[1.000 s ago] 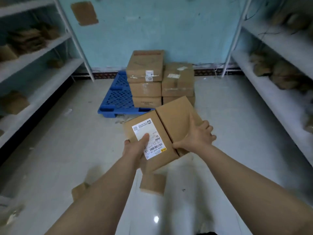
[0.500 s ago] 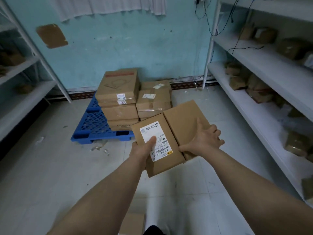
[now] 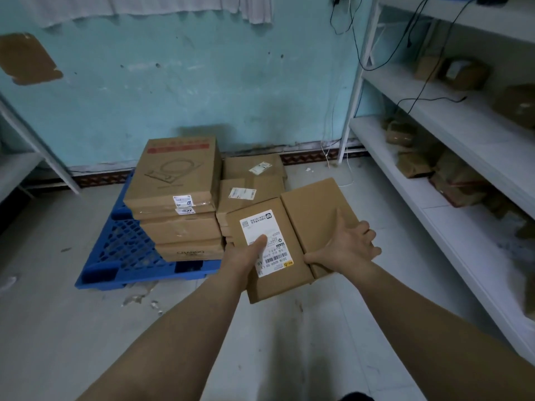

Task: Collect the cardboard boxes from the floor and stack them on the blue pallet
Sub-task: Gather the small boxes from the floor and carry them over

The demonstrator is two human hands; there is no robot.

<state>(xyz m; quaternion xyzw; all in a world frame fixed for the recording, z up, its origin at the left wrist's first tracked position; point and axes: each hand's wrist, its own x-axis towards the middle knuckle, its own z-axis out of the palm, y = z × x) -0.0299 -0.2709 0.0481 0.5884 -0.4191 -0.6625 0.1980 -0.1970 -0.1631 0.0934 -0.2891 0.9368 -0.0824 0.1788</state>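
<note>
Nearing the blue pallet (image 3: 121, 250), now much closer than a second ago, the left hand (image 3: 246, 256) grips the labelled box (image 3: 278, 287) and the right hand (image 3: 347, 247) clasps the plain box (image 3: 315, 206) beside it, both aloft just short of the stacked boxes (image 3: 173, 186); placing looks imminent.

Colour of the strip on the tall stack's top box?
Red, along the far edge of the top box; head view.

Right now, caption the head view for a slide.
Left hand holds the labelled box, right hand the plain box, before the loaded blue pallet.
</note>
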